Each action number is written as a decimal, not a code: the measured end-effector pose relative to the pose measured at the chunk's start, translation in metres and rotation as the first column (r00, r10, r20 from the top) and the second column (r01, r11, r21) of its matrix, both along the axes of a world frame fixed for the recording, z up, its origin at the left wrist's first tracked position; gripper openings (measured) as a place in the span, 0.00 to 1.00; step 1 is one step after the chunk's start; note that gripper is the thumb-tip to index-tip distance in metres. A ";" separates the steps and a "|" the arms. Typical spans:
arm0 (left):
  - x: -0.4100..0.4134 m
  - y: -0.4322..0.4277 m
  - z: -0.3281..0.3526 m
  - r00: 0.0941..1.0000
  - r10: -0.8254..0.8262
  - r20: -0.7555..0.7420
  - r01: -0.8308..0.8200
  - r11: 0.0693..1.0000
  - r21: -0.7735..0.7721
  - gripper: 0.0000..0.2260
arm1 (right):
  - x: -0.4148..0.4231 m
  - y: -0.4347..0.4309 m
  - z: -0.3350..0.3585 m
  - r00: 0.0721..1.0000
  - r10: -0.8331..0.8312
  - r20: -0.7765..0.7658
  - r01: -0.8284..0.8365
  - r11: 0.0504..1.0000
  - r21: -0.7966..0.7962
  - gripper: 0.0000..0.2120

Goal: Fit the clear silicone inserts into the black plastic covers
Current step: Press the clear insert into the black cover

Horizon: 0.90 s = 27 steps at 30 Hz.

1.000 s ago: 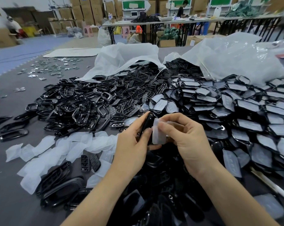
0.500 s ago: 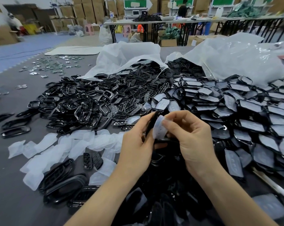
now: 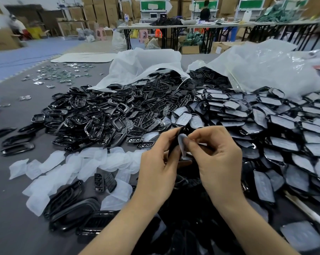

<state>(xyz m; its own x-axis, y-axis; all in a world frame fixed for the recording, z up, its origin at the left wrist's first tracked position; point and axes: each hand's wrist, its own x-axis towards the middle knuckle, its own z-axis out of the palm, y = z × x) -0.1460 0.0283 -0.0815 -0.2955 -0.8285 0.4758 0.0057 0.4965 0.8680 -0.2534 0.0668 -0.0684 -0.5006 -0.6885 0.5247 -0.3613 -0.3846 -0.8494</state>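
Over the near middle of the table (image 3: 12,227), the left hand (image 3: 155,168) gripped a black plastic cover (image 3: 173,148) on edge between thumb and fingers. The right hand (image 3: 219,162) pinched a clear silicone insert (image 3: 182,144) against it. Loose inserts (image 3: 85,161) lay in a band toward the near left, with a heap of black parts (image 3: 104,115) behind them. Fitted covers (image 3: 284,129) spread toward the right edge.

1. Bright, even light is casting only faint shadows.
2. Glints are sparkling on glossy black frames (image 3: 93,126) at 9 o'clock.
3. Glare is whitening the plastic bag (image 3: 265,70) at 2 o'clock.
4. Edges are bending and smearing; the person (image 3: 15,24) at 10 o'clock is blurring.
5. The left hand (image 3: 155,172) gripping a black cover (image 3: 173,146) and the right hand (image 3: 219,162) pinching a clear insert (image 3: 182,144) are showing sharp.
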 end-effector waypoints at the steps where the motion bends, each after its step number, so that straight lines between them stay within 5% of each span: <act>1: -0.001 0.001 0.000 0.999 -0.015 -0.030 0.016 1.000 0.017 0.13 | 0.001 0.001 0.000 0.999 -0.027 -0.044 0.026 0.999 -0.028 0.10; 5: -0.001 0.001 0.000 0.987 -0.081 -0.141 0.094 0.991 0.090 0.13 | 0.006 0.003 0.001 0.992 -0.036 -0.117 0.023 0.994 -0.103 0.04; 17: -0.003 0.004 0.002 0.983 -0.113 -0.144 0.119 0.992 0.033 0.15 | 0.006 0.002 0.001 0.970 -0.154 -0.190 0.138 0.986 -0.099 0.04; 27: 0.000 0.002 0.004 0.999 -0.015 0.042 0.020 0.991 -0.135 0.19 | 0.007 0.004 0.003 0.995 -0.102 0.004 0.102 0.994 0.029 0.05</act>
